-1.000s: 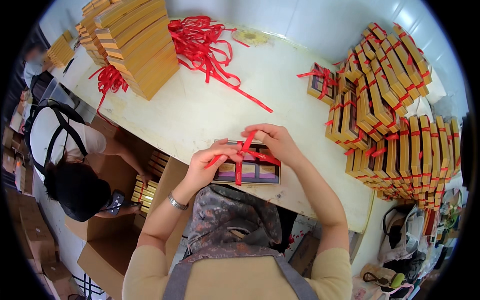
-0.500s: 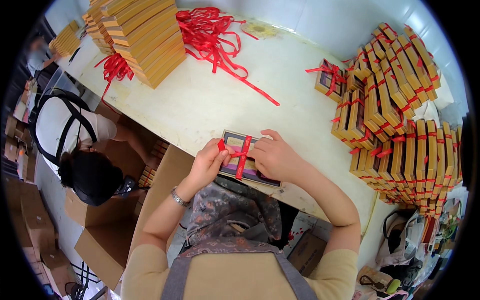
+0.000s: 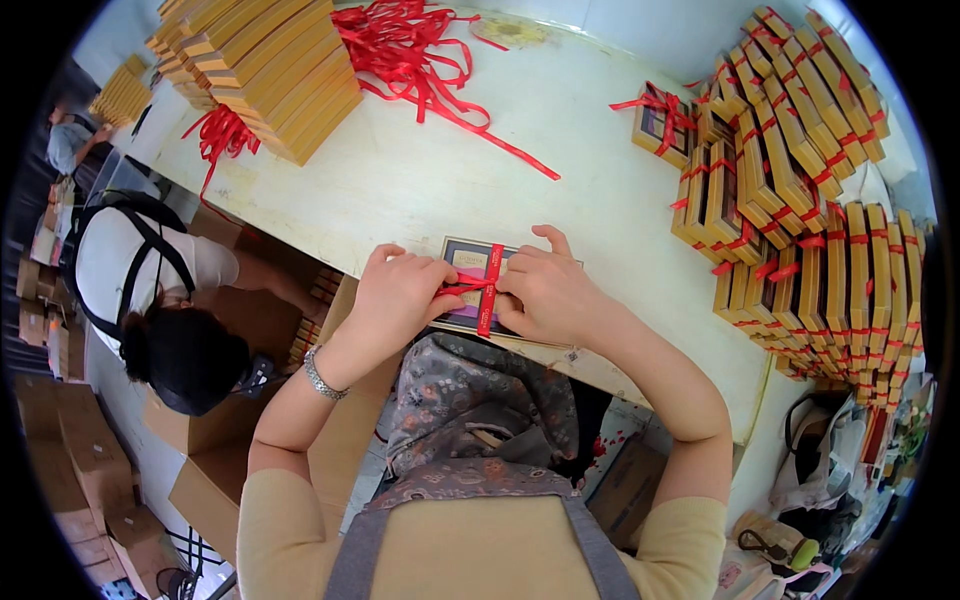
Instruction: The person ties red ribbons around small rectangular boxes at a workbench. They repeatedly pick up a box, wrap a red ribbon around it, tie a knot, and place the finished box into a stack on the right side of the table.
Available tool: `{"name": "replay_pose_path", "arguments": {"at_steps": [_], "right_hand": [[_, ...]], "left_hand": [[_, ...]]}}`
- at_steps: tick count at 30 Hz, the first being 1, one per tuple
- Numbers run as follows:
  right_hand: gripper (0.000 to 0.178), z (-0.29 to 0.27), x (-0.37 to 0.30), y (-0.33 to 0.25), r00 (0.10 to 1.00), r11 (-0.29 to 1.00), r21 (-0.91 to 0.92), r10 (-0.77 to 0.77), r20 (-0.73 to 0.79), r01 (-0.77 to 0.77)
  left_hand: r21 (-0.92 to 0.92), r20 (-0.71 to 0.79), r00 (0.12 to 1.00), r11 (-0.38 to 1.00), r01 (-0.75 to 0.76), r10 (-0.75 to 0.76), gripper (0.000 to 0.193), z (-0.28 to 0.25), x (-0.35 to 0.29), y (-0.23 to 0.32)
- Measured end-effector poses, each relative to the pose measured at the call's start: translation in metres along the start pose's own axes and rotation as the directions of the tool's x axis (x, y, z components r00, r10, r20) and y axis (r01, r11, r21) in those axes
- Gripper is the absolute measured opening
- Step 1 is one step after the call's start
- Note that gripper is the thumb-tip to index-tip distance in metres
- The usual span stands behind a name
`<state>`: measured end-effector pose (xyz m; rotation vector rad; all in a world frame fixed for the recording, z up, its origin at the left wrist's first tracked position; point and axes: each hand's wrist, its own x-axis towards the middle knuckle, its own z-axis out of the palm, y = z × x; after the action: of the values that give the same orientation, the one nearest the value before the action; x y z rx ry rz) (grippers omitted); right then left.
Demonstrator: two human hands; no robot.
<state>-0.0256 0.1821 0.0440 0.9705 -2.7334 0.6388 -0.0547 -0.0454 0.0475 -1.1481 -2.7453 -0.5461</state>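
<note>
A flat gold-edged gift box (image 3: 466,252) with a dark face lies at the near edge of the table. Round its middle runs a red ribbon (image 3: 493,262), crossed at a knot or loop. My left hand (image 3: 395,300) is over the box's left side, fingers closed in a pinch on a ribbon end. On the other side, my right hand (image 3: 556,290) has its thumb and fingertips pressed together at the crossing, gripping the ribbon there, while another finger sticks up. The fingers partly hide how the ribbon is looped.
Tall stacks of gold boxes (image 3: 285,85) stand at the back left, beside loose red ribbons (image 3: 425,65). Ribbon-tied boxes (image 3: 785,190) are piled on the right; one tied box (image 3: 660,128) lies apart. A person (image 3: 150,280) bends over a cardboard box (image 3: 215,490) at left.
My left hand has turned over and drawn the ribbon end leftward and down, so it lies flatter across the box. My right hand stays at the crossing.
</note>
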Motion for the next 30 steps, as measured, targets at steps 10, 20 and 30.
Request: {"name": "replay_pose_path", "arguments": {"at_steps": [10,20,30], "right_hand": [[0.017,0.031,-0.009,-0.018,0.948,0.956,-0.225,0.116,-0.296,-0.187],[0.009,0.047,-0.016,-0.029,0.857,0.926,-0.121,0.274,-0.436,-0.358],[0.009,0.025,-0.024,-0.013,0.893,0.925,0.174,0.374,-0.25,-0.338]], "left_hand": [[-0.738,0.573,0.819,0.454,0.499,0.03,0.009,-0.002,0.025,-0.014],[-0.416,0.01,0.987,0.899,-0.141,0.159,0.011,0.027,0.039,-0.012],[-0.369,-0.115,0.939,0.864,-0.343,0.324,0.018,0.042,0.043,-0.022]]}}
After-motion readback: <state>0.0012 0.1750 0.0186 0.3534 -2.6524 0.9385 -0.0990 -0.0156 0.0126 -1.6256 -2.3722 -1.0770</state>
